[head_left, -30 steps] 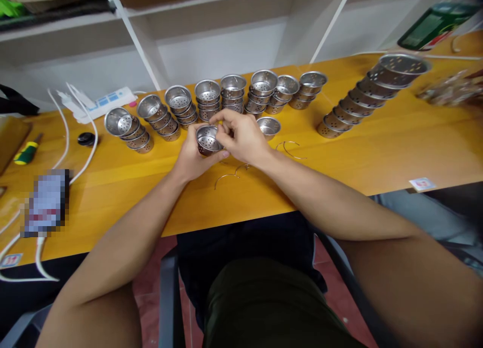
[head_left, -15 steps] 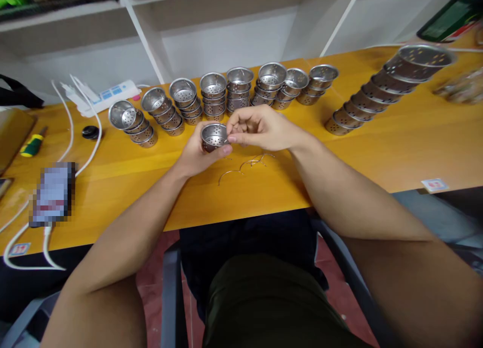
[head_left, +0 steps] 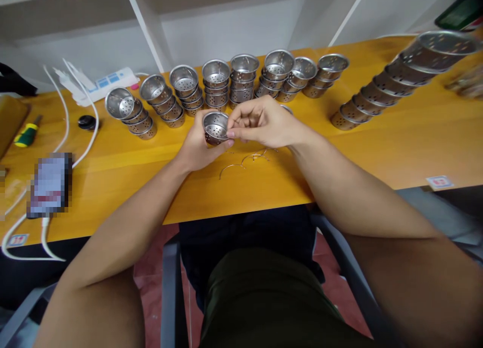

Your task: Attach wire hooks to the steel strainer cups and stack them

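Note:
A small perforated metal strainer cup (head_left: 216,126) is tilted toward me above the table, its open mouth up. My left hand (head_left: 198,145) is wrapped round its left and near side, thumb along the front. At the cup's right rim, my right hand (head_left: 260,121) has thumb and forefinger pinched together; whatever is between these fingertips is too small to make out. Several thin curved wires (head_left: 232,165) lie on the table just below the hands. Behind them stand short stacks of similar cups (head_left: 216,81), partly hidden by my right hand.
A tall leaning stack of perforated cups (head_left: 392,81) stands at the right. On the left are a phone (head_left: 49,184) with a white cable, a screwdriver (head_left: 28,132), a round black object (head_left: 87,122) and a power strip (head_left: 109,83). White shelving (head_left: 226,25) rises behind the table (head_left: 204,197).
The view has shifted slightly. The cup is tipped a little more toward me, showing more of its inside. Both hands keep nearly the same hold at its rim.

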The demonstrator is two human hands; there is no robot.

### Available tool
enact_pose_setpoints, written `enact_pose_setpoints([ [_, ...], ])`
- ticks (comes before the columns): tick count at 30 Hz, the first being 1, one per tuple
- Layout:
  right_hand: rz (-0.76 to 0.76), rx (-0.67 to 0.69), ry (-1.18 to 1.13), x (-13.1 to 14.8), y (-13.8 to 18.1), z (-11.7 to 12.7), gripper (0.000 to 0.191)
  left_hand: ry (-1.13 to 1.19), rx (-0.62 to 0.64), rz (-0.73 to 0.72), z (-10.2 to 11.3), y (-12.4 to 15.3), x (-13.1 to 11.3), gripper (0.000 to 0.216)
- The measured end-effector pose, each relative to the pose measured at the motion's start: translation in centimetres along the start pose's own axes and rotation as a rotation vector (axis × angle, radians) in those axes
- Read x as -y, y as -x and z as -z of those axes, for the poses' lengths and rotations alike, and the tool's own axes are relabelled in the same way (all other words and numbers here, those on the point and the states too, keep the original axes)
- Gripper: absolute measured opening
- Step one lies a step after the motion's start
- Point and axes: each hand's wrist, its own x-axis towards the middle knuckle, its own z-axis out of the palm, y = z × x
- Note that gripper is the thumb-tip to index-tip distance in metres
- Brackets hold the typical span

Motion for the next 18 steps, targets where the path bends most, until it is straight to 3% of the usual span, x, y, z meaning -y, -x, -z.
enact_pose_setpoints([
  [18, -0.044, 0.086, 0.032, 0.44, 0.24, 0.40, 0.049, 0.054, 0.037, 0.007, -0.12, 0.02, -0.24, 0.100],
])
